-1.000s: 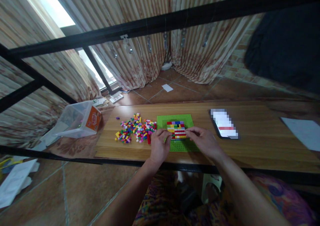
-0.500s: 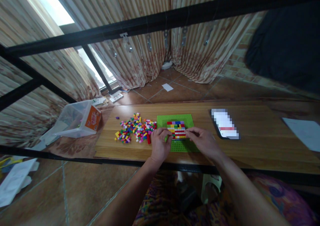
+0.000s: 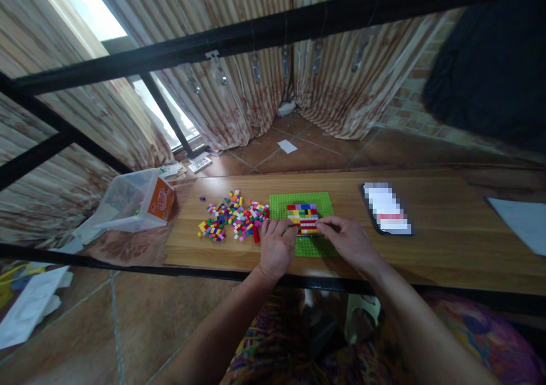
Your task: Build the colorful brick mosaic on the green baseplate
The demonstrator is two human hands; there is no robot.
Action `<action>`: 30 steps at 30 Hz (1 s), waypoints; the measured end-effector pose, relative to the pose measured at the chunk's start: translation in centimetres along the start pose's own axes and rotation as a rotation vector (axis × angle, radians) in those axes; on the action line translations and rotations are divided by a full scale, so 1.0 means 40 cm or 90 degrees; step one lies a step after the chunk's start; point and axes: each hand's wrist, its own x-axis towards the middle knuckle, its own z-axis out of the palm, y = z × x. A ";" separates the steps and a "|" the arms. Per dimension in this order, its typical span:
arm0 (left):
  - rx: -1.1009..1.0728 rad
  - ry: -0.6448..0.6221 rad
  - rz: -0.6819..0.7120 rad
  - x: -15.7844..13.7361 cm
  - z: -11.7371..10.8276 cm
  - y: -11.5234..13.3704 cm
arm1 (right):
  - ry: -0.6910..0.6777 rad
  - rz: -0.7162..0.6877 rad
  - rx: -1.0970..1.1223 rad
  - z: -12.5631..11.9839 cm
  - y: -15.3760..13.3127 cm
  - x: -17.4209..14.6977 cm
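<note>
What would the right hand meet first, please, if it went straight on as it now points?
Most likely, the right hand would meet the right edge of the multicoloured toy-brick build; the hand appears right at that edge, though the picture leaves depth and actual contact unclear.

From here I see a rectangular panel of red, yellow, white, blue and purple plastic bricks [image 3: 302,217] arranged in rows, over a green studded plastic baseplate [image 3: 279,203] flat on the wooden tabletop [image 3: 443,226]. I can't tell whether they're joined.
</note>
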 end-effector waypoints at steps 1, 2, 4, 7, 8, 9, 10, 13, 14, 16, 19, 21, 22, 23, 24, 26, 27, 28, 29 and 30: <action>0.007 -0.006 0.008 0.001 0.000 0.000 | -0.002 -0.002 -0.003 0.001 0.001 0.000; 0.012 -0.009 0.016 0.002 -0.001 0.001 | -0.003 -0.003 -0.004 0.002 0.001 0.000; 0.019 -0.011 0.029 0.004 -0.002 0.002 | -0.007 -0.002 -0.003 0.005 0.002 0.000; 0.027 -0.003 0.047 0.005 -0.004 0.007 | -0.015 0.004 0.003 0.007 0.002 0.002; 0.029 0.002 0.050 0.005 -0.006 0.009 | -0.015 0.003 0.003 0.008 0.002 0.002; 0.032 0.008 0.049 0.004 -0.007 0.011 | -0.014 0.001 0.003 0.008 0.003 0.002; 0.037 0.012 0.045 0.003 -0.009 0.014 | -0.014 -0.004 0.001 0.009 0.005 0.002; 0.057 0.011 0.019 -0.003 -0.018 0.021 | -0.019 -0.015 -0.006 0.009 0.013 0.001; 0.061 0.005 0.011 -0.006 -0.023 0.022 | -0.018 -0.016 -0.011 0.009 0.017 0.001; 0.059 -0.011 0.000 -0.012 -0.032 0.023 | -0.015 -0.018 -0.022 0.008 0.024 0.000; 0.035 -0.028 -0.013 -0.021 -0.045 0.021 | -0.010 -0.017 -0.033 0.006 0.030 0.000; -0.004 -0.030 -0.030 -0.027 -0.051 0.019 | -0.004 -0.010 -0.033 0.005 0.031 -0.001; -0.041 -0.027 -0.045 -0.030 -0.053 0.018 | 0.000 -0.006 -0.035 0.005 0.032 -0.001; -0.093 -0.019 -0.067 -0.033 -0.056 0.016 | 0.001 -0.004 -0.038 0.004 0.033 -0.001; -0.162 -0.004 -0.101 -0.035 -0.059 0.012 | 0.002 0.000 -0.040 0.003 0.035 -0.001; -0.358 0.047 -0.213 -0.037 -0.071 0.001 | -0.001 0.006 -0.039 0.001 0.041 -0.001; -0.485 0.074 -0.284 -0.037 -0.081 -0.007 | -0.001 0.007 -0.040 0.000 0.045 0.000; -0.624 0.100 -0.355 -0.037 -0.094 -0.017 | 0.000 0.007 -0.041 0.000 0.049 0.000; -0.765 0.117 -0.416 -0.037 -0.110 -0.028 | 0.000 0.004 -0.042 -0.001 0.053 0.000; -0.904 0.122 -0.460 -0.037 -0.128 -0.040 | 0.002 0.001 -0.045 -0.001 0.055 0.000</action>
